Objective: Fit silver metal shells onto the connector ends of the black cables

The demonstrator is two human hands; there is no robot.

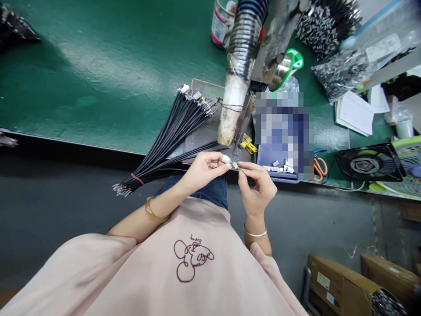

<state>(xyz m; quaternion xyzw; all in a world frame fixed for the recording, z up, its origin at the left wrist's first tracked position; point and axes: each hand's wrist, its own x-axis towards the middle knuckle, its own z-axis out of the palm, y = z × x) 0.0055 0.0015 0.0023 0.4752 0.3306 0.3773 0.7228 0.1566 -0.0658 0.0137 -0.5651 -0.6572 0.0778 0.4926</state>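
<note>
My left hand (210, 167) is closed in a pinch at the table's front edge, with a white cover on one fingertip. Its fingers hold the end of a black cable, mostly hidden behind the hand. Between both hands' fingertips shows a small silvery connector (234, 165). My right hand (258, 184) pinches at the connector from the other side; its exact grip is too small to make out. Left of my hands lies a bundle of black cables (164, 136), tied by a red band (137, 179), with metal connectors at the far ends and stripped wires at the near ends.
A fume hose (232, 101) and a metal arm (272, 39) hang just beyond my hands. A blue tray (279, 177) with small metal parts stands to the right, near a yellow tool (249, 144), orange-handled scissors (319, 169), a solder spool (292, 61) and a black fan (368, 163).
</note>
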